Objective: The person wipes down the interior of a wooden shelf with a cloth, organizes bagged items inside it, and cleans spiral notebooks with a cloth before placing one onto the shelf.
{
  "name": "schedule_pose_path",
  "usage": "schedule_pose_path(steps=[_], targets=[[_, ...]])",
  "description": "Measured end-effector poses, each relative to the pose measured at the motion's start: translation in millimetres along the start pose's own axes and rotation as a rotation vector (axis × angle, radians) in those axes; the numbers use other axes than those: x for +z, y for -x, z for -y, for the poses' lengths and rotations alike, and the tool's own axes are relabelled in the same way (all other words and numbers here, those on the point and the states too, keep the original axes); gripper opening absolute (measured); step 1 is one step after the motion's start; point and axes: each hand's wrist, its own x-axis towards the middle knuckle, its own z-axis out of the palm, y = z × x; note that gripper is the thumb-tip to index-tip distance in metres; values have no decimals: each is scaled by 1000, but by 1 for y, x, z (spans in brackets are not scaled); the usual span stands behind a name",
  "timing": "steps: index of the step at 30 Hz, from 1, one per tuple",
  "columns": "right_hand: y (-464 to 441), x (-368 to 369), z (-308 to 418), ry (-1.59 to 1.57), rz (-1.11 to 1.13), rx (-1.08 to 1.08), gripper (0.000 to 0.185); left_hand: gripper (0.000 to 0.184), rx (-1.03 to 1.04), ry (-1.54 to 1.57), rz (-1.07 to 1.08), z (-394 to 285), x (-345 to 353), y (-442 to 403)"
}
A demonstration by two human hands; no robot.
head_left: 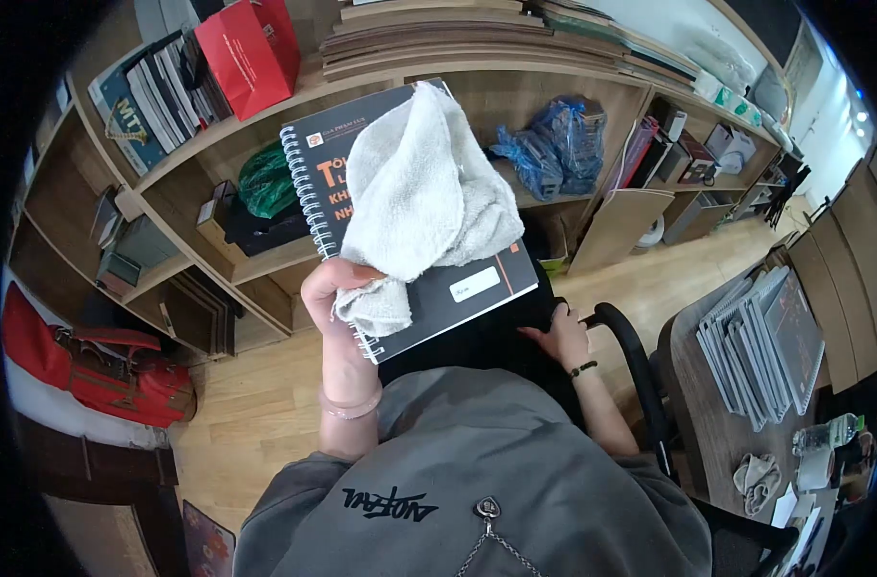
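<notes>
My left hand (334, 293) is closed on the lower left side of a dark spiral notebook (477, 288), which is held up and tilted before me. A white cloth (419, 183) lies crumpled over the cover, its lower end caught under my thumb. Orange lettering on the notebook is partly covered by the cloth, and a white label shows near the bottom edge. Lower down, my right hand (561, 344) rests by my lap, fingers apart and holding nothing. It is beside the black chair armrest (619, 322).
Wooden shelves (361, 85) curve across the front, with a red paper bag (251, 58) and blue plastic bags (559, 144). At right, a desk (712, 447) bears a stack of spiral notebooks (761, 341) and a crumpled cloth (758, 481). A red bag (121, 375) sits at left.
</notes>
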Motion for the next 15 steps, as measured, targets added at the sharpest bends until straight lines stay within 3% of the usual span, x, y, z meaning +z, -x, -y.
schedule_pose_path(steps=[1, 2, 5, 6, 9, 10, 13, 15], targets=[[6, 8, 0, 112, -132, -47, 38, 26, 7, 1, -4, 0, 2, 0], [0, 13, -5, 117, -127, -57, 38, 26, 72, -112, -34, 0, 4, 2], [-19, 21, -19, -150, 233, -111, 33, 26, 186, -351, -100, 0, 8, 13], [-26, 28, -25, -156, 230, -109, 33, 21, 212, -339, -115, 2, 8, 14], [-58, 25, -37, -1208, -15, 120, 25, 15, 285, -299, -121, 2, 12, 7], [-65, 24, -39, -1204, -18, 115, 25, 15, 245, -248, -139, 1, 14, 8], [-55, -6, -8, -1473, -366, -57, 14, 15, 147, -151, -178, -3, 15, 13], [-35, -16, 16, -953, -82, -495, 13, 16, 199, -212, -210, -6, 10, 14]])
